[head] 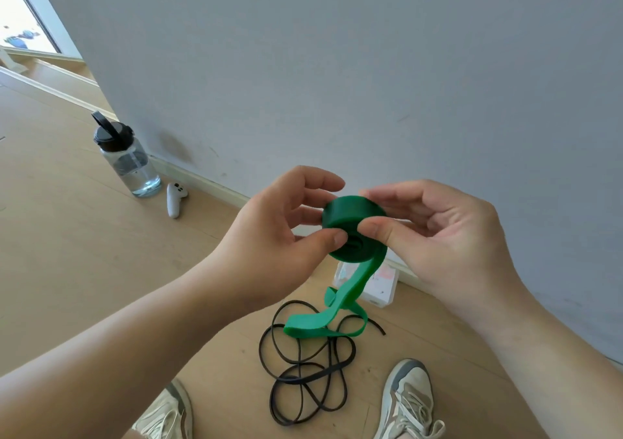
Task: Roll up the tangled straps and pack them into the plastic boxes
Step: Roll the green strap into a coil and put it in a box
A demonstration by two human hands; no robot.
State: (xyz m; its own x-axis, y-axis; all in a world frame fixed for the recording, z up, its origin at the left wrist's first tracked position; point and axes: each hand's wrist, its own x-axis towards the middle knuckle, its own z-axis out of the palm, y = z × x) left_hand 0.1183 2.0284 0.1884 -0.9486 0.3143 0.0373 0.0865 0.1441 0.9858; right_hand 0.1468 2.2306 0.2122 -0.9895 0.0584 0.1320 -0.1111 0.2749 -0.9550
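Green strap (352, 227), mostly coiled, pinched between left hand (279, 236) and right hand (445, 232) at frame centre.
Its loose tail drops onto tangled black strap (305, 367) on wooden floor (67, 253); grey wall (337, 67) behind, plastic box (382, 285) at its base.

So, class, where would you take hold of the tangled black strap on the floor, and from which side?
Probably its loose end, which pokes out of the tangle on the right, beyond the green strap. Pinch it from above: the black strap lies flat on the floor and nothing crosses that end, so it should pull free.
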